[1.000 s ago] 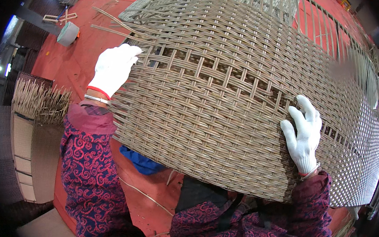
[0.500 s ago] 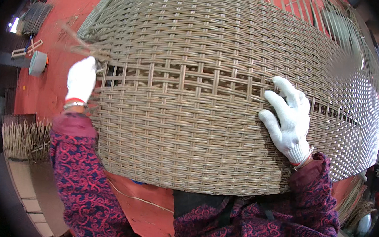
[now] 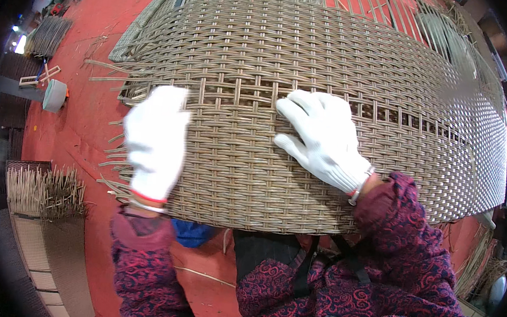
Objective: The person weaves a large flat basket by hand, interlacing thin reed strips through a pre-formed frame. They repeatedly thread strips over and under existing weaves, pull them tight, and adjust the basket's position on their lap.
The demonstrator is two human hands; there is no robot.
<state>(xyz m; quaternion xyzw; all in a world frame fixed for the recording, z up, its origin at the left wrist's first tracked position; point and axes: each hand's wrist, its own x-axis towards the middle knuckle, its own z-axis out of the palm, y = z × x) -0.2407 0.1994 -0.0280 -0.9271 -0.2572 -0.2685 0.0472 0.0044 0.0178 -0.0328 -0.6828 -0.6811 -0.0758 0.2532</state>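
A wide woven panel of brown wicker strands (image 3: 246, 176) lies in front of me, with a band of wider gaps running across it. My right hand (image 3: 323, 137), in a white knit glove, rests on the weave with thumb and fingers apart, fingertips beside the gap band. Over the panel's left part is my left hand (image 3: 155, 142), also gloved in white. Motion smears its fingers, so I cannot tell whether they hold anything. Loose strand ends (image 3: 108, 69) stick out past the panel's left edge, above and below that hand.
Red covering (image 3: 78, 121) spreads over the floor. At left stand a bundle of upright sticks (image 3: 45, 193), a pale tub (image 3: 55, 95) and a small wooden frame (image 3: 41, 76). A blue item (image 3: 191, 234) shows under the panel's front edge. Bare upright strands (image 3: 361, 3) rise at the far side.
My left hand has come from the panel's left edge rightward over the weave. My right hand has slid left along the gap band. Loose strands at the left edge show more clearly now.
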